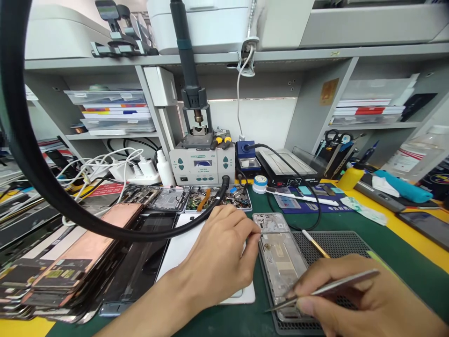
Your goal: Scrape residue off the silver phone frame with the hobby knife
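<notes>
A bare silver phone frame [280, 262] lies lengthwise on a dark perforated mat [336, 241]. At its upper left edge, my left hand [224, 243] has its thumb and index finger pinched together against the rim, the other fingers curled. My right hand [354, 299] grips a pair of metal tweezers [336, 283] slantwise over the frame's lower end. The tweezers' tips point left, past the frame's lower left edge. Beneath my left forearm a white flat device [175, 243] is partly hidden. Just beyond my right hand a thin white and gold pen-like tool [315, 243] rests on the mat.
A thick black hose [105, 229] arches across the left, joining the hot-air station [203, 161]. Stacked phone parts [80, 262] crowd the left side. A tray of small parts [213, 199] sits behind my left hand, and a soldering-paste tub [260, 184] stands farther right.
</notes>
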A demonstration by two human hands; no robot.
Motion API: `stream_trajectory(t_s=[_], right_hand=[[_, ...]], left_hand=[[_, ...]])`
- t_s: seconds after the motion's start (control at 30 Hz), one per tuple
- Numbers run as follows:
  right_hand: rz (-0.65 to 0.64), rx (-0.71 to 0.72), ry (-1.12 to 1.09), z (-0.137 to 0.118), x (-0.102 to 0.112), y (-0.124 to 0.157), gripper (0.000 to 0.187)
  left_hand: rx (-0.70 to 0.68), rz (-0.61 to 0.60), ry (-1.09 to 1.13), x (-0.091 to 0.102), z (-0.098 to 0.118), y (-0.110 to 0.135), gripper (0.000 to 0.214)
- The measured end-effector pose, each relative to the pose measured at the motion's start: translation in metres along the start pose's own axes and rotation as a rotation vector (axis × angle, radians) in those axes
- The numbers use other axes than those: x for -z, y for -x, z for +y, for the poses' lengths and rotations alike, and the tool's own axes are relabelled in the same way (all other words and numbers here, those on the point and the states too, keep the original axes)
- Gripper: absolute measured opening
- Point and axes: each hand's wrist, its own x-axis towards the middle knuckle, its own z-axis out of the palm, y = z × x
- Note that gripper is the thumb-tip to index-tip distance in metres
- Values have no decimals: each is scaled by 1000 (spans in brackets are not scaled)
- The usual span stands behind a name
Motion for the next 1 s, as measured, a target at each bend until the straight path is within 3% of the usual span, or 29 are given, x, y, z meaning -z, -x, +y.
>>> stream_trajectory(t_s=[0.13, 0.3, 0.4, 0.5, 0.57, 0.67, 0.83, 1.0], right_hand=[[-91, -191, -242, -9, 17, -13, 40], [-90, -167, -424, -11, 31, -23, 47], [-82, -174, -455, -10, 32, -23, 49], [-79, -188, -462, -10, 32, -23, 49], [-77, -194, -469, -11, 32, -23, 47], [-73, -208, -475, -12, 31, -24, 45], [-68, -197, -509, -11, 30, -26, 44], [13, -164, -534, -9, 39, -31, 40]], left_hand=[[-6, -31, 45, 4, 7, 1, 21], [-78, -110, 98, 10, 13, 2, 22], [-177, -151, 107, 3, 7, 6, 28], [-231, -87, 62, -15, -2, 12, 19], [-270, 40, 56, -27, -6, 16, 16], [-262, 78, 39, -36, -6, 15, 7], [-218, 29, -38, -20, -1, -8, 16], [-141, 80, 9, 1, -3, -17, 23]])
